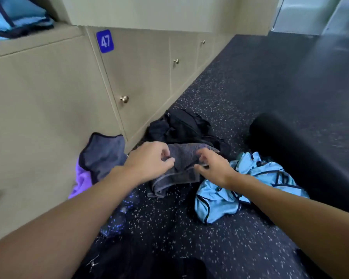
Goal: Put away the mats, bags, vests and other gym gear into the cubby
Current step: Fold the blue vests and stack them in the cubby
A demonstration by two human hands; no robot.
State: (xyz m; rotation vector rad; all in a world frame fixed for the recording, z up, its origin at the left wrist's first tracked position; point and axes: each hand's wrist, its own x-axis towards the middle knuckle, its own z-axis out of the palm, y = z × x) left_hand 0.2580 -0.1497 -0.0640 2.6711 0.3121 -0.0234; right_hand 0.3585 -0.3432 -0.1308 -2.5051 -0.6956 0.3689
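The left hand and the right hand reach forward side by side, low over the floor; the fingers of both are curled and pinch the near edge of a grey towel, the left hand at its left part, the right hand at its right part; the towel lies crumpled on the dark speckled floor between the two hands, with a folded band hanging toward the viewer.

Just beyond the towel, touching its far side, sits a heap of black fabric; whether it is a bag or clothing cannot be told. Right of the right hand, a light blue vest with dark trim lies bunched on the floor; farther right lies a thick black roll. Left of the left hand, a grey and purple cloth leans against the beige lockers; one locker door bears a blue plate numbered 47 and a round metal knob. At the far left, an open cubby holds folded light blue fabric.
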